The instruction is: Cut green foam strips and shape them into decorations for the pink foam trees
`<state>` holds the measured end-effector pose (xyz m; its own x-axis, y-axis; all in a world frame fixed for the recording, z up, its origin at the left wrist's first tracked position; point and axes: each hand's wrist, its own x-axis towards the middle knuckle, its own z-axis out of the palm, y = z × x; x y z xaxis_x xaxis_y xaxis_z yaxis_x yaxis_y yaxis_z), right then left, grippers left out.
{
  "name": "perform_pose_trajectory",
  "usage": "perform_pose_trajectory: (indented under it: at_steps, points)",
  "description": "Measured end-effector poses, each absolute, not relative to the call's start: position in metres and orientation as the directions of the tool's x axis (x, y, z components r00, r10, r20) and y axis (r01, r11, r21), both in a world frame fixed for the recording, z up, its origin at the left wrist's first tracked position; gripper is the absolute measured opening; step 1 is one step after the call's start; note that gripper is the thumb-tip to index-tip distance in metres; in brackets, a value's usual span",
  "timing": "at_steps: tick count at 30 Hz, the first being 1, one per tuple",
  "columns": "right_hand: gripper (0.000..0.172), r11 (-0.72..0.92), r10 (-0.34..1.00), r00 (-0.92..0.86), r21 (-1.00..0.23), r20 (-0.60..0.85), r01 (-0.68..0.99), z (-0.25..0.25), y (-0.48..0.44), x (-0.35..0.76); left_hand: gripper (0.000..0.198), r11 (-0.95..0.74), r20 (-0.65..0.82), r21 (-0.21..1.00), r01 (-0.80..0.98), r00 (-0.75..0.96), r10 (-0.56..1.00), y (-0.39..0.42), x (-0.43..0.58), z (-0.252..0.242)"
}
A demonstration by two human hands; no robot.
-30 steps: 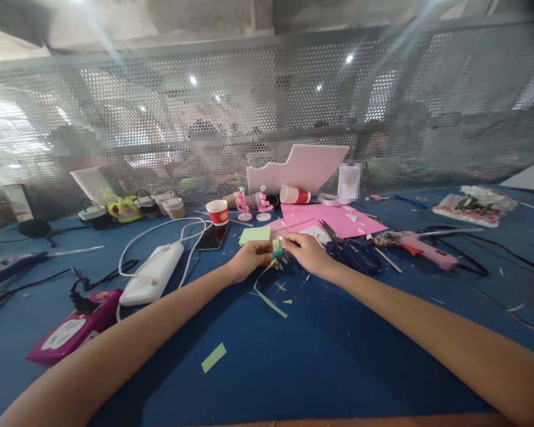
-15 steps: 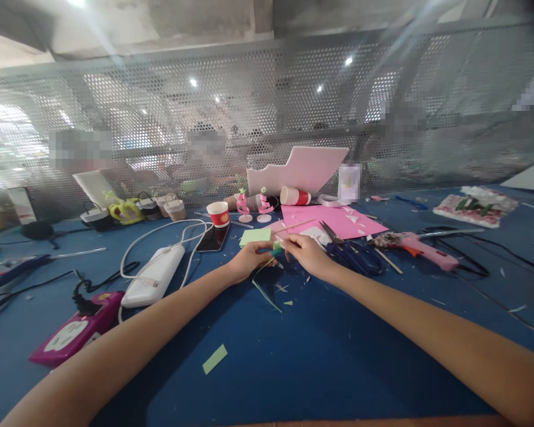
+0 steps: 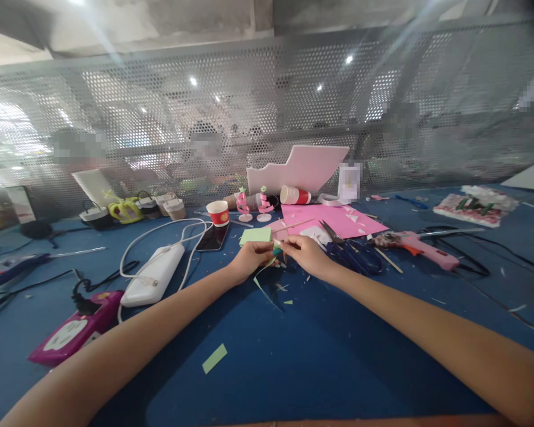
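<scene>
My left hand (image 3: 251,260) pinches a thin light-green paper strip (image 3: 260,286), whose loose end curls down toward the table. A small teal-green piece (image 3: 276,252) shows between the fingertips of both hands. Close against it, my right hand (image 3: 309,256) has its thumb and finger pressed together; a small pale bit shows at the tips, too small to name. Just behind the hands lie a light-green paper sheet (image 3: 254,236) and a thin stick (image 3: 296,226). Blue-handled scissors (image 3: 355,255) rest right of my right hand. A cut green paper piece (image 3: 214,359) lies nearer me.
A pink glue gun (image 3: 427,250) with its cord lies right, pink paper (image 3: 338,220) behind the scissors. Two pink spiral ornaments (image 3: 264,204) stand near a red paper cup (image 3: 218,213). Left are a phone (image 3: 213,237), white power bank (image 3: 153,276) with cable and purple power strip (image 3: 78,329).
Both hands stay close together, with slight finger movement. The hanging green strip has shifted slightly, and less of the green piece between the fingers shows.
</scene>
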<state>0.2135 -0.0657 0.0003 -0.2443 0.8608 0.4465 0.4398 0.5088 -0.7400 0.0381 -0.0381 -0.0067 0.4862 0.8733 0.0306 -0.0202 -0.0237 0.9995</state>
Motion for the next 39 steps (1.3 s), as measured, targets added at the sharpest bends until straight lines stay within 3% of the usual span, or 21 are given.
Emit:
perform_pose_trajectory:
  at_steps: [6, 10, 17, 31, 39]
  points:
    - [0.036, 0.520, 0.854, -0.232, -0.753, 0.466, 0.403, 0.000, -0.067, 0.212, 0.048, 0.011, 0.002, 1.000, -0.025, 0.470, 0.883, -0.043, 0.041, -0.001]
    - [0.037, 0.510, 0.860, -0.216, -0.777, 0.462, 0.368, -0.002, -0.065, 0.213, 0.058, -0.067, 0.054, 0.998, 0.007, 0.499, 0.865, -0.043, 0.040, 0.000]
    - [0.037, 0.520, 0.854, -0.198, -0.785, 0.480, 0.338, -0.002, -0.065, 0.214, 0.059, -0.151, 0.105, 0.988, 0.044, 0.531, 0.841, -0.045, 0.039, 0.002]
    - [0.036, 0.599, 0.789, -0.175, -0.674, 0.589, 0.432, 0.004, -0.068, 0.216, 0.068, -0.106, 0.074, 0.994, 0.010, 0.647, 0.759, -0.045, 0.035, 0.005]
    - [0.037, 0.502, 0.865, -0.184, -0.784, 0.467, 0.365, 0.000, -0.061, 0.221, 0.072, -0.140, 0.105, 0.990, -0.012, 0.729, 0.677, -0.042, 0.031, 0.007]
